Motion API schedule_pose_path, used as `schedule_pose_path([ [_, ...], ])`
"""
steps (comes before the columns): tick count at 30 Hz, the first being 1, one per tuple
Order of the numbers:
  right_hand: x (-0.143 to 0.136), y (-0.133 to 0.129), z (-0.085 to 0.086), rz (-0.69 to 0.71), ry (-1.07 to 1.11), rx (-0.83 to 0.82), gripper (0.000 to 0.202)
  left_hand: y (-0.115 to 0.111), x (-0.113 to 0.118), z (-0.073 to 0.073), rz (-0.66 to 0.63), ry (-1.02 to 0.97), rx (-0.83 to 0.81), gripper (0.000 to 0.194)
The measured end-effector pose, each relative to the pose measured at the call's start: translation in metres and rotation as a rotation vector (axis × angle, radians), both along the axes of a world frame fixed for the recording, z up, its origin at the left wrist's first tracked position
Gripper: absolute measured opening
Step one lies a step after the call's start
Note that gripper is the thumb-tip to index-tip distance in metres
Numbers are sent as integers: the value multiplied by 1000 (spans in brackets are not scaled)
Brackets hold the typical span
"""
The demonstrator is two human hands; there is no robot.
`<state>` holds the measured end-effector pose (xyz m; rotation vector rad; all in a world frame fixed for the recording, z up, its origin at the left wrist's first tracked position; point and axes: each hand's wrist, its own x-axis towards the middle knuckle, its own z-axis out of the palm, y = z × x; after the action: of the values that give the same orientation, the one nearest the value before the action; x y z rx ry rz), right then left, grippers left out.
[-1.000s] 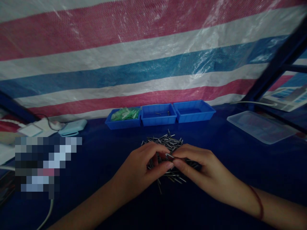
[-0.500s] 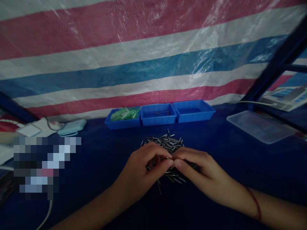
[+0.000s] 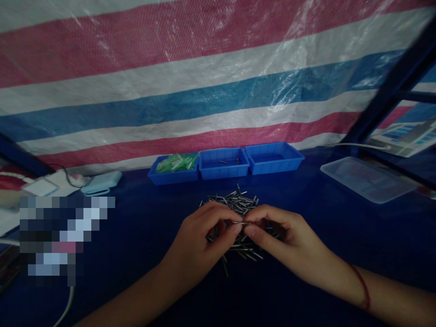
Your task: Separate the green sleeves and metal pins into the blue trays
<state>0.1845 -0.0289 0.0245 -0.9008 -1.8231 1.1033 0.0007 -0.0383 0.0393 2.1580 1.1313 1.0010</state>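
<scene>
Between the fingertips of both hands lies a thin metal rivet (image 3: 241, 223), roughly level. My left hand (image 3: 204, 236) pinches its left end with thumb and forefinger. The right end sits in the pinch of my right hand (image 3: 286, 236), which has a dark red band round the wrist. Under and behind both hands is a loose pile of metal rivets (image 3: 240, 202) on the dark blue table (image 3: 143, 227); the hands hide part of the pile.
Behind the pile stand three blue bins: the left one (image 3: 173, 177) with green-and-white packets, the middle one (image 3: 224, 170) with a few rivets, and the right one (image 3: 275, 165). A clear plastic lid (image 3: 368, 179) lies right; a light blue case (image 3: 102, 182) lies left.
My fingertips have moved slightly apart, and the rivet between them now shows. The pile has not visibly changed.
</scene>
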Motion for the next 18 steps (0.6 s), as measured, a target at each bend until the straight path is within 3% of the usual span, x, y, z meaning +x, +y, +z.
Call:
schedule_pose_path([
  [10,1,-2,0,-89,41,126,6,1,-3,-5,-6,121,79,11],
  [18,4,-4,5,-62,-38,231,8,5,-4,-7,-120,154,72,14],
])
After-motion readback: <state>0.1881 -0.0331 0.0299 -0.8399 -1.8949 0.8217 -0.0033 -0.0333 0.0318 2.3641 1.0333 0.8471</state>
